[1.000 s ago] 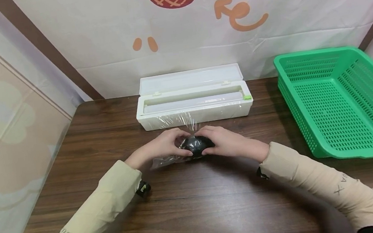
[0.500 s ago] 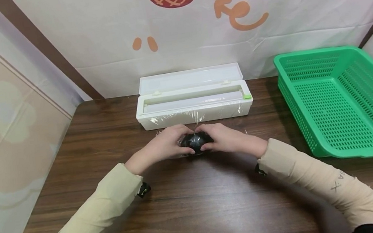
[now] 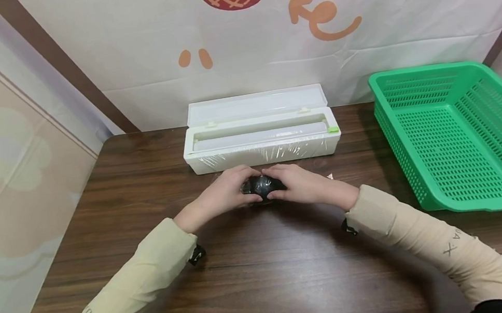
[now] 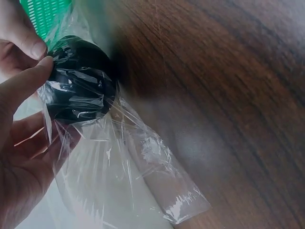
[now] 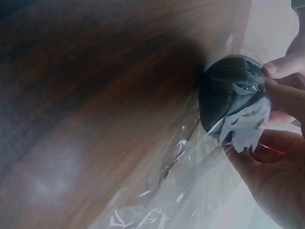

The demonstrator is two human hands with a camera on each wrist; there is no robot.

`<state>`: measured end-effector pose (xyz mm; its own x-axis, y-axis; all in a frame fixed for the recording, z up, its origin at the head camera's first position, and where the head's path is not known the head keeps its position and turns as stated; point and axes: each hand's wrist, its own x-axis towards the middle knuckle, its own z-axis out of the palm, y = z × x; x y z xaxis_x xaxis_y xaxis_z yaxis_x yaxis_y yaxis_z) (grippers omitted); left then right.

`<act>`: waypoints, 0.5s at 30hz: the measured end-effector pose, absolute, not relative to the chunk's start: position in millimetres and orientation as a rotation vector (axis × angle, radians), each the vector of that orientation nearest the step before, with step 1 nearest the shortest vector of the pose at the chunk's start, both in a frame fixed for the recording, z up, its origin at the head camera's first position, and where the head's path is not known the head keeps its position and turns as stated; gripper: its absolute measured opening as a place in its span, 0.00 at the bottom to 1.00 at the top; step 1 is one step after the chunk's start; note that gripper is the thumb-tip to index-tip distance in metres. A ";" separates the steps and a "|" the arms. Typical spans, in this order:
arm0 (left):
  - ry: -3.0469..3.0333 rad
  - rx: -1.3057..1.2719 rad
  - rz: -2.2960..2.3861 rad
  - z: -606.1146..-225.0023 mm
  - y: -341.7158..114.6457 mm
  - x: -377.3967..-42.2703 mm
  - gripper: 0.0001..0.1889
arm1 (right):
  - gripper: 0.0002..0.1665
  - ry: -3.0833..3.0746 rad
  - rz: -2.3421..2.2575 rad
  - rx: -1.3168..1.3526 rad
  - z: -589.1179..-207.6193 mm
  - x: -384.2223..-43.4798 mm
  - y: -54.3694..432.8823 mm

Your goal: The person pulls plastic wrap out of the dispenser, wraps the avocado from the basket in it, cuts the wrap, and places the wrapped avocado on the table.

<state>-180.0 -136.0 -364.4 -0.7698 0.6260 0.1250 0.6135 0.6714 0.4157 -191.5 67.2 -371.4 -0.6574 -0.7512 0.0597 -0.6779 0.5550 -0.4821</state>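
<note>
A dark, smooth, rounded object [image 3: 262,187] is held between both hands near the middle of the table. My left hand [image 3: 225,193] grips its left side, thumb in front and fingers behind. From the right, my right hand [image 3: 303,185] holds it the same way, the two thumb tips close together. Clear cling film [image 4: 107,167] covers the object in creases, seen close in the left wrist view. A sheet of that film stretches back toward the white dispenser box [image 3: 262,155], its loose edge [image 4: 190,200] hanging beside the object. The object's kind cannot be told.
The dispenser's lid [image 3: 256,105] stands raised at the back, with a roll of film [image 3: 258,137] inside and a small green piece [image 3: 333,129] at its right end. A green perforated basket [image 3: 461,208] sits on the right of the wooden table [image 3: 271,279].
Both hands have moved the wrapped object slightly away from the body, closer to the dispenser. The film lying out at its left a second ago no longer shows there in the head view.
</note>
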 end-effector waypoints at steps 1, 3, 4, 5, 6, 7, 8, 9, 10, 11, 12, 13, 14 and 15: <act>2.844 1.054 0.692 -364.5 -135.9 -180.4 0.24 | 0.33 2.632 -0.720 -1.215 -371.7 -191.8 67.3; 2.840 1.052 0.695 -364.5 -135.8 -181.5 0.24 | 0.32 2.629 -0.736 -1.217 -372.6 -192.3 67.7; 2.838 1.051 0.696 -364.5 -135.7 -182.0 0.24 | 0.31 2.630 -0.745 -1.224 -373.0 -192.6 67.9; 2.836 1.047 0.699 -364.5 -135.6 -182.5 0.24 | 0.30 2.630 -0.751 -1.233 -373.5 -192.9 67.9; 2.837 1.045 0.701 -364.9 -135.8 -183.0 0.24 | 0.29 2.630 -0.758 -1.241 -374.0 -193.2 67.8; 2.837 1.039 0.708 -365.4 -136.2 -183.5 0.24 | 0.29 2.628 -0.765 -1.247 -374.4 -193.3 67.7; 2.837 1.035 0.715 -365.6 -136.5 -183.8 0.24 | 0.29 2.628 -0.774 -1.251 -374.7 -193.2 67.6; 2.837 1.031 0.720 -365.8 -137.0 -183.9 0.24 | 0.29 2.628 -0.778 -1.248 -375.0 -193.2 67.4; 2.837 1.027 0.726 -366.1 -137.3 -184.1 0.25 | 0.29 2.629 -0.781 -1.248 -375.2 -193.1 67.2; 2.839 1.024 0.732 -366.7 -137.7 -184.4 0.25 | 0.29 2.629 -0.784 -1.244 -375.4 -193.0 67.1; 2.841 1.025 0.733 -367.4 -138.1 -184.5 0.25 | 0.29 2.630 -0.786 -1.245 -375.7 -192.9 67.2; 2.841 1.024 0.735 -367.6 -138.3 -184.5 0.25 | 0.29 2.631 -0.787 -1.248 -376.1 -192.9 67.3; 2.841 1.021 0.737 -367.9 -138.3 -184.5 0.25 | 0.29 2.631 -0.785 -1.246 -376.3 -193.0 67.4; 2.842 1.019 0.740 -368.3 -138.3 -184.5 0.25 | 0.29 2.631 -0.779 -1.246 -376.5 -193.3 67.5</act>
